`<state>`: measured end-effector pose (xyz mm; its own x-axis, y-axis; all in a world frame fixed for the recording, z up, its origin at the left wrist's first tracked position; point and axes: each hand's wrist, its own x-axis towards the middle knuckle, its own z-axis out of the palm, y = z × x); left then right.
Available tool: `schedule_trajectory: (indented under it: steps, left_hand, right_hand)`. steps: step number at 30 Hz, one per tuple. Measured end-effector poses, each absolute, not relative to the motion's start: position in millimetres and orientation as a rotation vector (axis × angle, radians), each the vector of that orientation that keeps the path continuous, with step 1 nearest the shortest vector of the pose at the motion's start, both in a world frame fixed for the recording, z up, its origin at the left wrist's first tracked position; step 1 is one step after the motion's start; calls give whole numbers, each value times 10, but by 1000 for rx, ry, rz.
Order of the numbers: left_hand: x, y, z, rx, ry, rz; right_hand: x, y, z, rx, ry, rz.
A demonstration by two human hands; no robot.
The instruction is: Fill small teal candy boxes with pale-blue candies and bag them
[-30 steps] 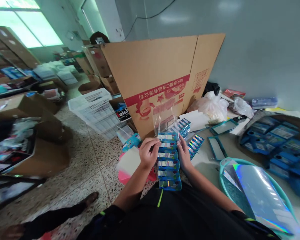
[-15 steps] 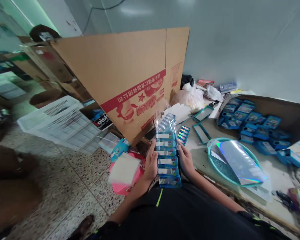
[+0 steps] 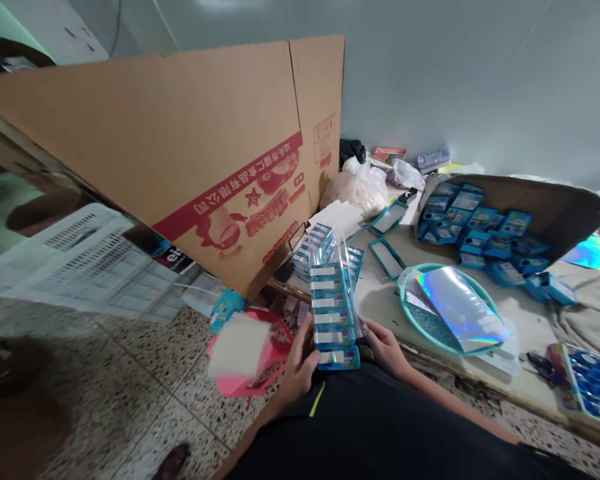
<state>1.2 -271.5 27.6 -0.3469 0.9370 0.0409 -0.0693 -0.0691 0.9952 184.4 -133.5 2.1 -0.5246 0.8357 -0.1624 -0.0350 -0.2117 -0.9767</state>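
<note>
Grip at left [image 3: 300, 367] clamped on the packs [image 3: 329, 317] near their lower left edge, thumb in front. Grip at right [image 3: 386, 348] by the opposite edge, seemingly touching; closed or loose, cannot tell. Between the two, just in front of the black shirt [image 3: 405, 420]: packs in one column, with a clear sleeve [image 3: 336, 250] over most of them and on past the far end. Around the nearest pack or short of it, cannot tell.

Hold the column straight and support the nearest pack from behind, since likely to slip first. Press lightly on the sides, so as not to crease the sleeve or push a pack out of line.

Beyond, on the pale surface [image 3: 375, 300]: stacked packs [image 3: 303, 257] just past the sleeve, trays [image 3: 387, 259] to their right, then a teal basin [image 3: 414, 308] with shiny sheets [image 3: 460, 303]. Farther right, a carton [image 3: 570, 207] of blue boxes [image 3: 480, 220]; far back, a white bag [image 3: 363, 187] near the grey wall [image 3: 455, 80]. On the left, a tall cardboard panel [image 3: 250, 93], a white crate [image 3: 70, 267], and pale sheets [image 3: 240, 347] above something pink [image 3: 235, 387] near the floor [image 3: 155, 347].
</note>
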Motion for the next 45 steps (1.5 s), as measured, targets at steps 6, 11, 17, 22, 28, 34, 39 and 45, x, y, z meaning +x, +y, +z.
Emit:
schedule_trajectory:
  steps: [6, 11, 17, 22, 28, 34, 39, 45]
  left_hand:
    - [112, -2598, 355, 1046, 1277, 1453]
    - [36, -2354, 459, 1201, 1555, 1414]
    - [-130, -2009, 500, 1117, 1730, 1538]
    - [-452, -1523, 585, 1202, 1917, 1467]
    - [-1092, -991, 684, 1263, 1931, 1406]
    - [-1878, -693, 388, 1414, 1694, 1268]
    - [-2287, -568, 54, 1439, 1423, 1222]
    - [-2362, -385, 150, 1627, 1334, 1069]
  right_hand:
    - [2028, -1097, -30, -819, -1659, 1817]
    - [1924, -913, -72, -610, -1638, 2017]
    - [1637, -507, -33, -474, -1854, 2008]
    - [1148, 114, 4, -385, -1938, 1803]
    - [481, 530, -8, -379, -1739, 1867]
    - [-28, 440, -312, -552, -1798, 1653]
    - [-251, 412, -436, -662, -1924, 1385]
    - [-299, 469, -321, -638, -1954, 1443]
